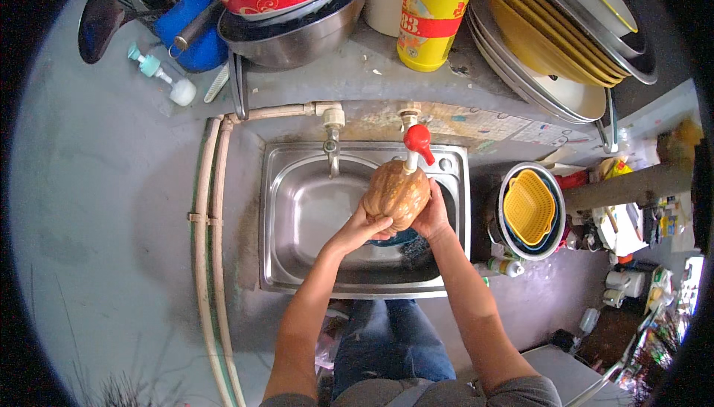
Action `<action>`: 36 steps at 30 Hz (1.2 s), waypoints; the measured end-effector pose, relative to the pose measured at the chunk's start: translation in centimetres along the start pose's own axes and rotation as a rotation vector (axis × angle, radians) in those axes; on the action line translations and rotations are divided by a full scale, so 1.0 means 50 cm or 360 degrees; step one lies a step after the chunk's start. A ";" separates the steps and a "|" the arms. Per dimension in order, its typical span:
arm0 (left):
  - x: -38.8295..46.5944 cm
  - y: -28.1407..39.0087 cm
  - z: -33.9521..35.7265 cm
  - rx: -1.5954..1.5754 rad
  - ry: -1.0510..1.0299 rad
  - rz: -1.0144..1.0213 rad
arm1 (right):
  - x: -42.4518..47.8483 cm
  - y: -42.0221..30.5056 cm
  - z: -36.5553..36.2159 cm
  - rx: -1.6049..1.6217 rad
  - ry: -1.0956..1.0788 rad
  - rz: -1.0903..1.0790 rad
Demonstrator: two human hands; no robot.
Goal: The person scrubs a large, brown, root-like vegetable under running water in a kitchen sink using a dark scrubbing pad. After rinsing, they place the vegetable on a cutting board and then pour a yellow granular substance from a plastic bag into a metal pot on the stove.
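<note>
A tan, ribbed pumpkin (397,192) with pale speckles is held between both hands over the stainless steel sink (312,217). My left hand (362,227) supports its lower left side, thumb across the front. On the lower right, my right hand (436,212) grips it with fingers partly hidden behind. The pumpkin's top sits directly below the white tap with a red handle (418,139); whether water is running cannot be made out. Under the pumpkin, a dark blue item (393,238) shows in the basin, mostly hidden.
A metal tap (332,150) hangs over the basin's left. On the ledge above are stacked bowls (290,39), a yellow bottle (432,22) and stacked dishes (546,33). Right of the sink, a yellow strainer basket (530,206) rests in a metal pot. White pipes (206,240) run down the left wall.
</note>
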State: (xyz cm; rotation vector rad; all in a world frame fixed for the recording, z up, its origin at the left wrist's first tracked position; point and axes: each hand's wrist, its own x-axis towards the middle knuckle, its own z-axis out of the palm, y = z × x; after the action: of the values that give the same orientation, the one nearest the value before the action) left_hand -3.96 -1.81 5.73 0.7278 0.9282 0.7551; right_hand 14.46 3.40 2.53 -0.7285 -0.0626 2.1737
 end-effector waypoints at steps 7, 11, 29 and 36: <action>0.026 -0.067 0.027 0.0318 0.0649 0.0806 | -0.013 0.021 0.032 0.0217 -0.0108 0.0034; 0.048 -0.036 0.047 0.0256 0.0753 0.0961 | -0.028 0.022 0.037 0.0266 -0.0144 0.0063; 0.112 0.019 0.004 -0.0343 -0.0001 0.0315 | -0.025 -0.039 -0.007 -0.0302 0.0253 0.0259; 0.123 0.038 0.027 0.0631 0.0224 0.0716 | -0.011 -0.056 -0.001 -0.0254 0.0381 0.0209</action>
State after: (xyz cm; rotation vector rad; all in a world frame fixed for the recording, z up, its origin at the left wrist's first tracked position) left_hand -0.82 3.96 5.22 1.2715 1.0705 1.0389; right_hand 16.71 4.82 3.55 -1.1070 -0.0663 2.2061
